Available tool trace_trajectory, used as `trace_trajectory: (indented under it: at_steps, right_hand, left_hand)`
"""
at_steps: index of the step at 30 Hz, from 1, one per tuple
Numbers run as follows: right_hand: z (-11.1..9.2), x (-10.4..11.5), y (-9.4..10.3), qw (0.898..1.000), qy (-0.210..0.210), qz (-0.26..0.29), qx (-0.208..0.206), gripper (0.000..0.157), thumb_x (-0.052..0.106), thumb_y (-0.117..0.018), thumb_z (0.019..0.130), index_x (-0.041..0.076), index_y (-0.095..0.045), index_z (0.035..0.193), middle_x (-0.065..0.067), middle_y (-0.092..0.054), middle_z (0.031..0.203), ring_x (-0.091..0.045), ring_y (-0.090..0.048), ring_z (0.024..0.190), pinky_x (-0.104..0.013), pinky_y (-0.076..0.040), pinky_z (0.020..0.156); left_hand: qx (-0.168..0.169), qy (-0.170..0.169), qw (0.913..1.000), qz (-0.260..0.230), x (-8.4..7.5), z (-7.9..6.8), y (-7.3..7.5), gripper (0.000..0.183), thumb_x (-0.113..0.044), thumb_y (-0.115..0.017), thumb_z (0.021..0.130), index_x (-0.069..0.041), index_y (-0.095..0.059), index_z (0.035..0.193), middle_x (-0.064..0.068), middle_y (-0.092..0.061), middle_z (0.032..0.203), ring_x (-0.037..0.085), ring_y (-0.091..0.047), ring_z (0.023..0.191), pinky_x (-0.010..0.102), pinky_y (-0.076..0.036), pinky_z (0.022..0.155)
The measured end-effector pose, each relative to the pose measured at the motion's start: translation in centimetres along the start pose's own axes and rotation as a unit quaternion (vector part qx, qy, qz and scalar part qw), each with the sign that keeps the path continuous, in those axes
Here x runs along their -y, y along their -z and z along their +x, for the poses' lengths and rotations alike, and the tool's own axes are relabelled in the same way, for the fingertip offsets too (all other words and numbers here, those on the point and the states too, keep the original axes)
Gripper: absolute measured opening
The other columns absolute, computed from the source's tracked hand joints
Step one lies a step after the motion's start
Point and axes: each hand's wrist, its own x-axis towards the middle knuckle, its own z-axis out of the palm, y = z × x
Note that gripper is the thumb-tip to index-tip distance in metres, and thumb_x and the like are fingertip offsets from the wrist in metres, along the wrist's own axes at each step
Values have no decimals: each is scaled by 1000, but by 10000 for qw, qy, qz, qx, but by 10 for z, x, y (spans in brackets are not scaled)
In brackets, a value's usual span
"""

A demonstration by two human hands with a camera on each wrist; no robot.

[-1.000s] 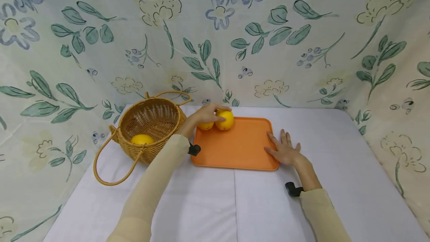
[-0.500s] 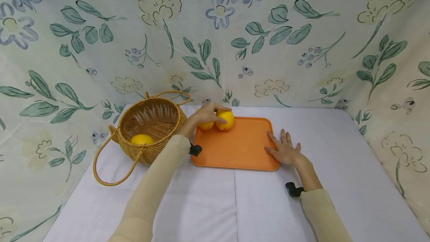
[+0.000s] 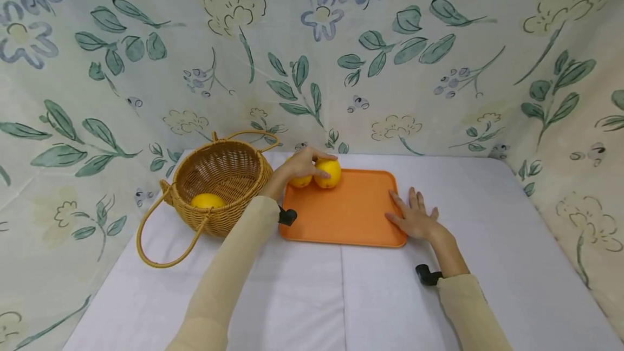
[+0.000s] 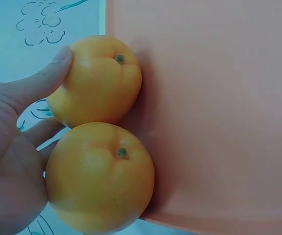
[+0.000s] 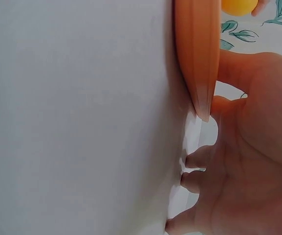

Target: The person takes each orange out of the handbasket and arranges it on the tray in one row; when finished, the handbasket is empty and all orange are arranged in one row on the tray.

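Observation:
My left hand (image 3: 300,164) is at the tray's back left corner, its thumb and fingers round an orange (image 3: 329,173). In the left wrist view the thumb lies on that orange (image 4: 99,81), while a second orange (image 4: 101,178) sits beside it, close against the palm. Both appear to rest on the orange tray (image 3: 346,215). My right hand (image 3: 416,221) lies at the tray's right edge with fingers spread; the thumb and a finger reach over the rim. From the right wrist, the other fingertips (image 5: 192,181) touch the white cloth.
A wicker basket (image 3: 244,215) with two loop handles stands left of the tray, under the left forearm's side. Inside it lies another orange (image 3: 207,201). A white cloth (image 3: 292,297) covers the table; a floral curtain (image 3: 312,69) hangs behind.
The head view has shifted very slightly. Both hands, the oranges and the tray keep practically the same places, with the left hand still holding its orange.

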Motion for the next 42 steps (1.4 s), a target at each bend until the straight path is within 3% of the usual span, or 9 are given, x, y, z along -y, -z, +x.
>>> trace_trajectory:
  at_steps: [8,15,19,24,30,35,42]
  right_hand:
    - [-1,2,1,10000,19,47,29,78,49,-46,108,12,-11,166,-39,19,164,-61,17,151,-87,13,108]
    - [-4,4,3,10000,3,26,55,78,49,-47,107,11,-12,166,-40,18,164,-61,17,151,-87,12,108]
    - [-4,4,4,10000,-10,11,65,78,49,-47,107,11,-12,166,-40,18,164,-61,16,151,-87,12,108]
    - [-4,5,4,10000,-43,-16,66,79,49,-47,107,11,-11,166,-40,19,164,-61,17,151,-87,12,108]
    - [-4,5,3,9999,-47,-64,70,79,49,-47,107,11,-11,166,-40,18,164,-61,16,151,-87,11,109]
    - [-3,4,3,10000,-7,27,62,80,51,-47,107,12,-11,166,-39,20,164,-61,17,151,-87,13,108]
    - [2,-6,-2,9998,86,187,29,85,61,-43,104,17,-8,167,-36,24,164,-58,22,152,-86,18,108]
  left_hand:
    - [137,-14,9998,128,0,3,2,58,-19,-80,91,-22,-62,145,3,-58,152,30,-48,144,46,-37,124]
    - [152,-102,9997,169,-7,2,7,57,-20,-79,93,-22,-60,147,4,-56,155,31,-42,150,51,-32,126]
    - [127,-167,9990,400,-16,-1,14,55,-23,-79,93,-24,-63,145,4,-55,156,30,-42,150,52,-32,126]
    - [191,-390,9976,543,-26,-9,29,53,-21,-78,94,-18,-63,144,7,-55,155,30,-44,149,51,-34,125]
    - [247,-593,9960,625,-39,-29,58,49,-17,-75,96,-11,-63,144,10,-57,153,31,-46,147,50,-40,121]
    - [209,-528,9962,666,-44,-53,91,44,-20,-73,98,-15,-66,141,8,-58,152,30,-46,146,51,-41,120]
    - [-86,-609,9966,544,-25,-95,144,36,-18,-74,97,-15,-72,133,7,-67,141,31,-57,135,52,-46,114]
